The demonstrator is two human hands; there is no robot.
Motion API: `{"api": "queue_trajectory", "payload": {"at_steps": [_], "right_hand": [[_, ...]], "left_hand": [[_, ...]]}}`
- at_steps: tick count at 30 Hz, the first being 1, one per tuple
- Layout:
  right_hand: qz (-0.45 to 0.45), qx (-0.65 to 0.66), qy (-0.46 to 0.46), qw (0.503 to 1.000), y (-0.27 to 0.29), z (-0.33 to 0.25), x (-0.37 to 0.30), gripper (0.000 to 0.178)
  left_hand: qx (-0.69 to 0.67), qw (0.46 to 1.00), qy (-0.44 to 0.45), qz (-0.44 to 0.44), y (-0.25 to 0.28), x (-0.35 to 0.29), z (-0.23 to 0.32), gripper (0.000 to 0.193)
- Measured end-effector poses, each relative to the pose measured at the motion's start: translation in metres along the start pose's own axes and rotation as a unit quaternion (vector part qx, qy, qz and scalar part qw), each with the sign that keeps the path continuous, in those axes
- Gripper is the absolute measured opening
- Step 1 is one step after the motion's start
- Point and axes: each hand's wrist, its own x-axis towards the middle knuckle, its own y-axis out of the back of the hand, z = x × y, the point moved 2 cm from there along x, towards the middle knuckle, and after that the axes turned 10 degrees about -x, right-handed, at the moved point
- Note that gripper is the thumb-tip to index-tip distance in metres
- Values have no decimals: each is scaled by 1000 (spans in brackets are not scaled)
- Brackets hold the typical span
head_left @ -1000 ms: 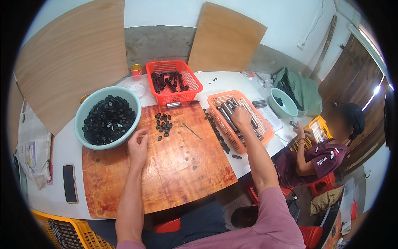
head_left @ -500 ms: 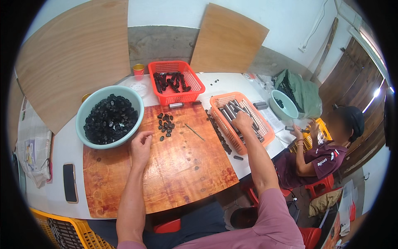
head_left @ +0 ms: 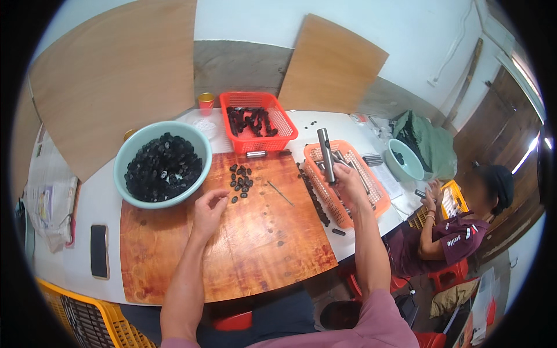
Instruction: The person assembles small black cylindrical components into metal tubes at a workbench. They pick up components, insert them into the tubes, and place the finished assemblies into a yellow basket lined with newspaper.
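Note:
In my right hand [head_left: 350, 181] a dark grey metal tube [head_left: 325, 152] with a hole in its side stands nearly upright. Beneath it is the orange basket [head_left: 376, 187], which has several similar tubes lying in it. My left hand [head_left: 210, 212] hovers at or rests on the reddish wooden board [head_left: 255, 249]; its fingers are loosely bent, with nothing visible in them. Just beyond that hand lie several black oval pieces [head_left: 241, 182]. A thin metal rod [head_left: 281, 194] is on the board to their right. Many more black ovals [head_left: 159, 165] fill the pale green basin [head_left: 120, 174] at the left.
A red basket [head_left: 288, 124] with dark parts stands at the back beside a gold-rimmed red cup [head_left: 206, 103]. A phone [head_left: 100, 252] lies at the left. On the right, a co-worker [head_left: 447, 232] sits near a small green basin [head_left: 419, 166]. A row of dark pieces [head_left: 313, 194] borders the orange basket.
My right hand has come up out of the orange basket with a metal tube. My left hand has shifted slightly right and nearer to me. The view has turned a little.

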Motion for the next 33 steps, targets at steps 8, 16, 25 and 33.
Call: {"api": "queue_trajectory", "payload": {"at_steps": [8, 16, 25, 33], "right_hand": [[-127, 96, -68, 985, -164, 32, -51, 33], [-135, 32, -43, 989, -208, 63, -44, 27], [-171, 45, -21, 984, -213, 73, -44, 24], [-152, 2, -16, 988, -215, 71, -47, 23]], "left_hand": [[-323, 927, 161, -102, -24, -7, 0, 52], [-302, 939, 147, -74, -18, -4, -8, 48], [-343, 918, 194, -48, -21, -6, -8, 44], [-356, 912, 201, -41, -21, -6, -11, 44]]}}
